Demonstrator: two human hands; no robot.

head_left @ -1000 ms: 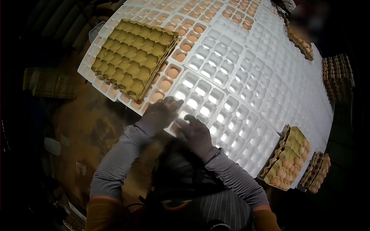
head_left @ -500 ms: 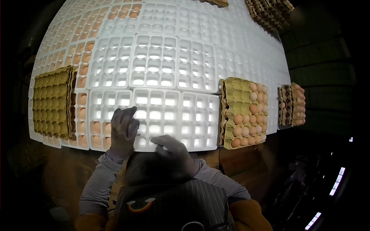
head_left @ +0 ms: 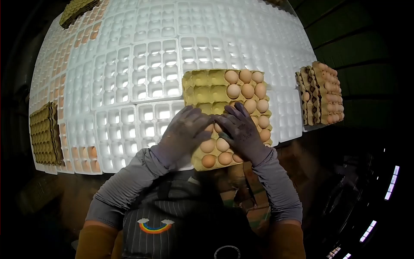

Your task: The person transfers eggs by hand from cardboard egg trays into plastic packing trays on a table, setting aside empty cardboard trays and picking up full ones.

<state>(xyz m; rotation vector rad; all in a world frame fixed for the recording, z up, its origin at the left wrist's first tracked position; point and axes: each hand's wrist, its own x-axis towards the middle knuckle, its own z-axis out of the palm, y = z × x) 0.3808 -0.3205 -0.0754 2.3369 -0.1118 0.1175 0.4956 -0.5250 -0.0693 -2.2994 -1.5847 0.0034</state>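
Note:
A yellowish pulp egg tray point(head_left: 206, 77) lies in front of me on the right, with brown eggs point(head_left: 248, 91) along its right side and lower rows and bare cups at its upper left. My left hand point(head_left: 186, 131), in a dark glove, has its fingers curled over eggs in the middle of the tray. Close beside it my right hand point(head_left: 242, 131), gloved too, bends its fingers round eggs there. Both sets of fingertips nearly meet. The hands partly cover the eggs they grip, so how many each holds is hidden.
White moulded egg trays point(head_left: 115, 140) cover the table, some at the left holding eggs point(head_left: 92, 152). A stack of pulp trays point(head_left: 44, 134) stands at the left, another point(head_left: 78, 11) at the far left. More egg-filled trays point(head_left: 328, 95) stand at the right edge.
Both hands have moved right, from the white trays onto the pulp tray of eggs, and now grip eggs there. My view has shifted right too.

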